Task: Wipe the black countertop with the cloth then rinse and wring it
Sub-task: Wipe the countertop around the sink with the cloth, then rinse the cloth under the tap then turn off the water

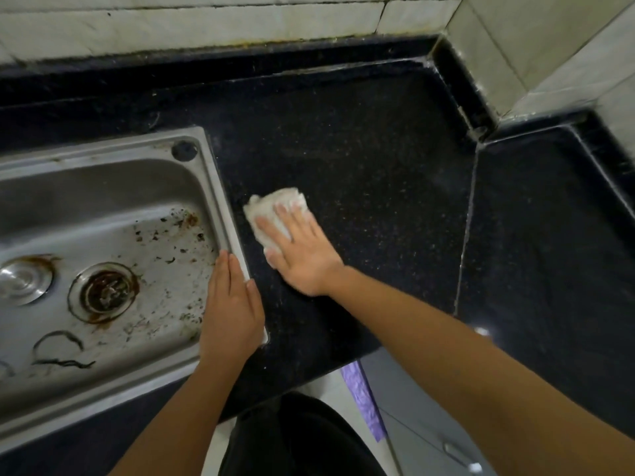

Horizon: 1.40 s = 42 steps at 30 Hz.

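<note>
Head cam: right hand is flat and open, pressing the white cloth onto the black counter, just right of the sink. Left hand rests open on the sink's right rim.

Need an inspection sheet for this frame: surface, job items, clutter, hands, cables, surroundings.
Surface: black countertop, speckled, with pale specks and dust.
Job's things: white cloth bunched, flat on the countertop right of the sink.
Clutter: brown debris around the sink drain; a metal strainer cap beside it.
Hands: right hand flat on the cloth; left hand resting on the sink's right rim.
Cables: nothing seen.
Surroundings: pale tiled wall, grimy seam; purple strip below the counter edge.
</note>
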Motion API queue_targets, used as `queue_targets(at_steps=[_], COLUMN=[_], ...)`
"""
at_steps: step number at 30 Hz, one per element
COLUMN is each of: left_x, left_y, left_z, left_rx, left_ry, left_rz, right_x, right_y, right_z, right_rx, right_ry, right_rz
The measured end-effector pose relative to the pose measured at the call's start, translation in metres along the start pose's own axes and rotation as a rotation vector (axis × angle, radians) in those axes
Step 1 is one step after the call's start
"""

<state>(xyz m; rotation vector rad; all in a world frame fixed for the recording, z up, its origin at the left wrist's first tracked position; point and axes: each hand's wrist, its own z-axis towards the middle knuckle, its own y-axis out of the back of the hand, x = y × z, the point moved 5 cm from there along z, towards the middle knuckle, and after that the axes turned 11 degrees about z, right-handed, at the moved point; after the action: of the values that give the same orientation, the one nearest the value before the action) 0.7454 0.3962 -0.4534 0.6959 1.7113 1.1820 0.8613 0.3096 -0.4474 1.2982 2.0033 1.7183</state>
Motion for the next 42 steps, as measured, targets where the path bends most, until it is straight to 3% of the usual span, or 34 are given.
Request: queue_targets(at_steps=[3, 7, 15, 22, 27, 31, 37, 42], left_x=[0.0, -0.002, -0.004, 0.003, 0.009, 0.035, 0.099, 0.188], left_y=[0.001, 0.002, 0.006, 0.015, 0.029, 0.047, 0.088, 0.125], left_z=[-0.001, -0.002, -0.005, -0.033, -0.045, -0.034, -0.018, -0.004], left_rx=[-0.001, -0.001, 0.063, 0.206, 0.286, 0.287, 0.278, 0.223], left_ry=[0.002, 0.011, 0.005, 0.028, -0.035, 0.017, -0.027, 0.028], left_rz=[-0.002, -0.011, 0.022, 0.102, 0.123, 0.118, 0.105, 0.045], right_x=[-0.005, -0.036, -0.077, -0.053, -0.027, 0.001, 0.066, 0.166], right_y=[-0.019, -0.031, -0.024, -0.018, -0.009, 0.005, 0.033, 0.032], right_z=[-0.05, -0.11, -0.162, -0.139, -0.115, -0.09, -0.04, 0.016], right_rx=[-0.036, -0.061, -0.192, -0.156, -0.113, -0.156, -0.211, -0.238], right_ry=[0.131, 0.135, -0.367, -0.476, -0.414, -0.41, -0.452, -0.427], right_rz=[-0.044, -0.092, 0.122, 0.202, 0.239, 0.372, 0.733, 1.048])
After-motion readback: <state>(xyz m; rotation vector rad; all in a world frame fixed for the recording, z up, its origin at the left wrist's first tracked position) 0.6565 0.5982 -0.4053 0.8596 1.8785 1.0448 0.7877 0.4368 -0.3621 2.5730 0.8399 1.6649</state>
